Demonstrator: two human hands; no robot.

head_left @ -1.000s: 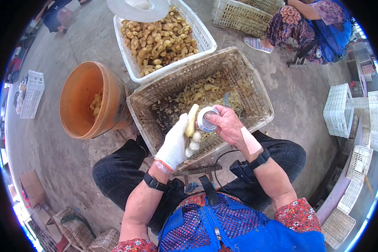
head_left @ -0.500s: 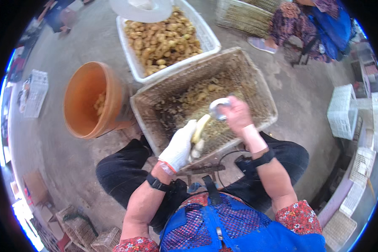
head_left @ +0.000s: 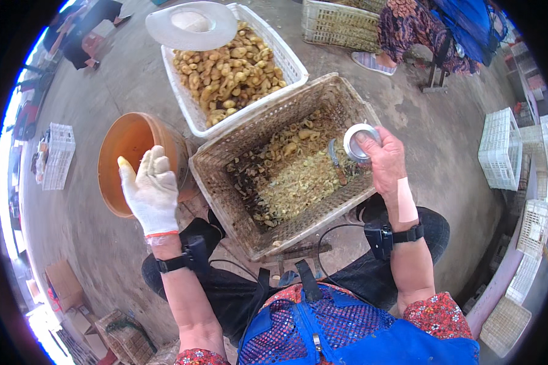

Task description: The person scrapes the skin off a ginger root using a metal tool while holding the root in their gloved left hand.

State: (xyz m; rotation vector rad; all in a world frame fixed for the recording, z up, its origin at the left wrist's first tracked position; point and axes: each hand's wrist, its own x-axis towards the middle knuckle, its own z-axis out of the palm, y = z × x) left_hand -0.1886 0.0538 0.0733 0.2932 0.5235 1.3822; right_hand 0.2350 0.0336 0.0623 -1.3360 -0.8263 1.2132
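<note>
My left hand (head_left: 149, 185), in a white glove with a yellowish thumb tip, is raised over the near side of the orange bucket (head_left: 175, 149). Its thumb stands apart from the fingers and nothing shows in it. A round silvery metal lid (head_left: 351, 146) is gripped in my bare right hand (head_left: 385, 159), above the right side of a dirty plastic crate (head_left: 280, 238). Pale peel scraps (head_left: 298, 188) and knobbly brownish root pieces (head_left: 293, 141) cover that crate's bottom. A curved blade with a short handle (head_left: 334, 159) lies among them.
A white crate (head_left: 292, 52) heaped with ginger-like roots (head_left: 231, 76) adjoins the far side, a pale brimmed hat (head_left: 192, 25) over its corner. A person's sandalled foot (head_left: 376, 62) is at far right. White baskets (head_left: 499, 149) line the right. Cables run from my wrist straps.
My left hand has swung left from the crate to the bucket, and the pale peeled piece it held is out of sight. My right hand has moved right with the lid.
</note>
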